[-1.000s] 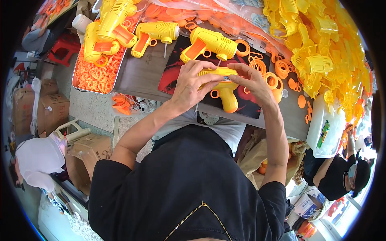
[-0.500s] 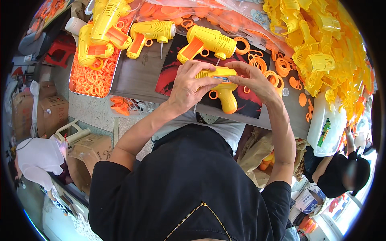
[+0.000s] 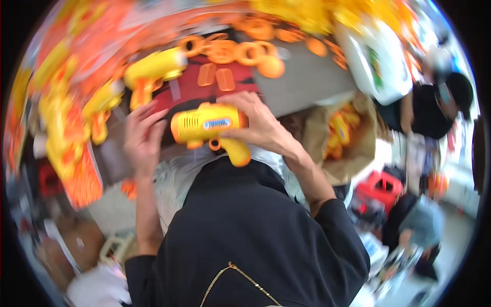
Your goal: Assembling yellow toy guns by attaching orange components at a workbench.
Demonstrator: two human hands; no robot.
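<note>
A yellow toy gun (image 3: 197, 125) with an orange trigger is held level above my lap, at the table's front edge. My right hand (image 3: 258, 123) grips its rear end, thumb and fingers closed around it. Just left of the toy gun's front, my left hand (image 3: 143, 135) is raised with its fingers apart and nothing in them, somewhat blurred. Beyond my hands lie a red and black mat (image 3: 192, 89), two flat orange pieces (image 3: 225, 80) and several orange rings (image 3: 222, 51). To the left on the table, another yellow toy gun (image 3: 153, 69) rests beside a second toy gun (image 3: 101, 105).
An open brown paper bag (image 3: 352, 169) holding yellow toy guns stands right of my lap. Beyond it is a white plastic bin (image 3: 358, 51). Yellow parts (image 3: 307, 15) are heaped at the back. A person in black (image 3: 427, 110) is at the far right.
My view has swung toward the right. My left hand has come off the toy gun and away to its left, while my right hand now grips its rear end.
</note>
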